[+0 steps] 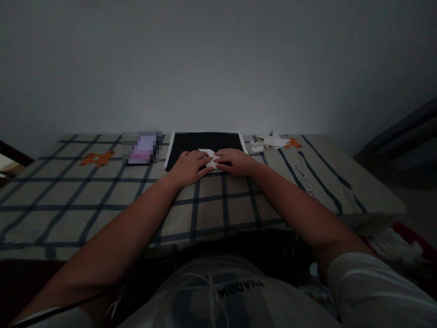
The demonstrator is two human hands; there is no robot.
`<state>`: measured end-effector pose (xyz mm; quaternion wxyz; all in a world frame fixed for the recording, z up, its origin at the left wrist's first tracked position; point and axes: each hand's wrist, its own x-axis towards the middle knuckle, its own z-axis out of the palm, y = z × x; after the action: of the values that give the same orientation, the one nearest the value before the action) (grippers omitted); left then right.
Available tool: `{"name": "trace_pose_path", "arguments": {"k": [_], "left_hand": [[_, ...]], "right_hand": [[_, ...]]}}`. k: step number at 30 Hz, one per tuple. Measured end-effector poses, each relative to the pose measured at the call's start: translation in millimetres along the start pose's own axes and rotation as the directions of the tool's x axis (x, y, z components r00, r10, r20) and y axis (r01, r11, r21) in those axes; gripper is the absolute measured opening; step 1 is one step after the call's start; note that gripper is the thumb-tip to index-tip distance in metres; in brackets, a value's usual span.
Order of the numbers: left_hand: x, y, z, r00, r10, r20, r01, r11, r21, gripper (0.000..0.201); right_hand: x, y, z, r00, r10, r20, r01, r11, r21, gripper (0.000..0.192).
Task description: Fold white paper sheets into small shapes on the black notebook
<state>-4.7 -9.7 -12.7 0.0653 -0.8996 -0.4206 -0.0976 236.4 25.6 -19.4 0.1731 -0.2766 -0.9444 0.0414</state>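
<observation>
Two bare hands meet at frame centre, palms down on a small white folded paper (210, 158). Left hand (189, 166) covers the paper's left edge, fingers extended flat and pressing, not curled round it. Right hand (235, 161) presses the right edge likewise, fingers flat. Paper shows between and under the fingertips, resting on a black board (205, 141) at the near edge. Board lies on a checked cloth (102, 200). White paper scraps (271, 141) sit upper right of the board, well apart. A blurred purple item (142, 148) lies just left of the board.
</observation>
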Motion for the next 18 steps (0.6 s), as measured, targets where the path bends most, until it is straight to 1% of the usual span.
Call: {"name": "trace_pose_path", "arguments": {"k": [2, 4, 8, 11, 15, 18], "left_hand": [[-0.1, -0.7, 1.1, 1.0, 0.002, 0.0, -0.002, 1.0, 0.003, 0.053], [0.1, -1.3, 2.3, 1.0, -0.006, 0.007, 0.006, 1.0, 0.001, 0.054], [1.3, -1.9, 4.2, 0.996, -0.057, 0.069, 0.058, 0.998, -0.003, 0.052], [2.2, -2.0, 5.0, 0.993, -0.091, 0.076, 0.09, 0.996, 0.008, 0.05], [3.1, -1.8, 4.8, 0.993, -0.082, 0.089, 0.08, 0.996, 0.033, 0.049], [3.4, -1.4, 3.5, 0.99, -0.085, 0.11, 0.081, 0.996, 0.041, 0.049]], "right_hand": [[-0.6, 1.9, 0.3, 0.999, 0.033, 0.035, -0.033, 0.999, -0.002, 0.041], [-0.8, 1.6, -0.5, 0.998, 0.047, 0.043, -0.047, 0.999, -0.012, 0.04], [-0.2, -3.3, -3.5, 0.999, 0.034, 0.027, -0.033, 0.999, -0.032, 0.034], [0.4, -4.0, -3.8, 1.0, 0.012, 0.006, -0.012, 1.0, -0.01, 0.032], [0.3, 0.5, 0.9, 0.999, -0.017, -0.028, 0.018, 1.0, 0.025, 0.033], [-0.1, 1.8, 3.7, 0.999, 0.023, -0.023, -0.023, 1.0, 0.017, 0.035]]}}
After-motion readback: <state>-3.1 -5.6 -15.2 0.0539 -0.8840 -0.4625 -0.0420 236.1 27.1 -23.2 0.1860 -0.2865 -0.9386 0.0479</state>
